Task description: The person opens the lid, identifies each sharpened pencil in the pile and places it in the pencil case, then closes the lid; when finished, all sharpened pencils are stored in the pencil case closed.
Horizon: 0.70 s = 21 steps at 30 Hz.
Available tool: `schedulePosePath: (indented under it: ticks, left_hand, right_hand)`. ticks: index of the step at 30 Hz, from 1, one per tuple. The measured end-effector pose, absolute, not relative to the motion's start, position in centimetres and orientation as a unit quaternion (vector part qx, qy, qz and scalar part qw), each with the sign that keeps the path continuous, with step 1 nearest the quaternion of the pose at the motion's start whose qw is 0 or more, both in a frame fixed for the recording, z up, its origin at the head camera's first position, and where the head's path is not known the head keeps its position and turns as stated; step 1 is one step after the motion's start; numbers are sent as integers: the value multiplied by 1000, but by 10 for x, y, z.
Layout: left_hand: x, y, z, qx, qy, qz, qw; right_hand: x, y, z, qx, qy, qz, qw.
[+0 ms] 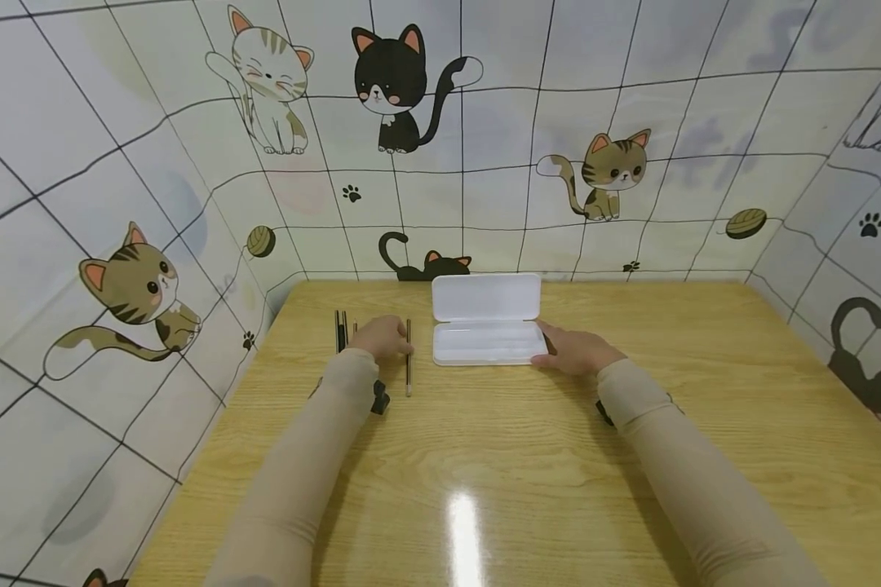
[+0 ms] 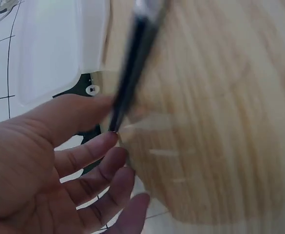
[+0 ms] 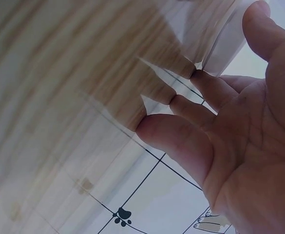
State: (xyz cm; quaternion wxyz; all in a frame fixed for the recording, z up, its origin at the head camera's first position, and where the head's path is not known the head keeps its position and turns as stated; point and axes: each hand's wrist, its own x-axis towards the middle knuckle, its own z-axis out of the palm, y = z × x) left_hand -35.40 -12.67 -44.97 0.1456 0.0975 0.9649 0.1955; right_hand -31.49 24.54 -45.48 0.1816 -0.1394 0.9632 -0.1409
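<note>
A slim dark pen-like stick (image 1: 409,371) with a pale near end points toward me. My left hand (image 1: 382,337) pinches it between thumb and fingertip; in the left wrist view the stick (image 2: 129,73) looks blurred, dark with a silvery end, and the other fingers are loosely bent. To its right lies a white plastic case (image 1: 486,299), lid tilted back, with shallow lengthwise ridges inside. My right hand (image 1: 576,350) holds the case's right end, thumb at the near corner and fingers farther back. The right wrist view shows several fingertips down on the tabletop.
More slim dark sticks (image 1: 341,333) lie left of my left hand, partly hidden by it. The wooden table (image 1: 529,473) meets a wall covering (image 1: 499,196) with cat drawings just behind the case. A bright reflection shows on the wood near me.
</note>
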Motion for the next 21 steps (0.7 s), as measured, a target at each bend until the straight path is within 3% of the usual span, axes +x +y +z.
schedulePosePath:
  ticks: [21]
  left_hand:
    - [-357,-140,-447,102,958,206,173]
  right_hand:
    - [-315,243,-456,-143,964,-134,179]
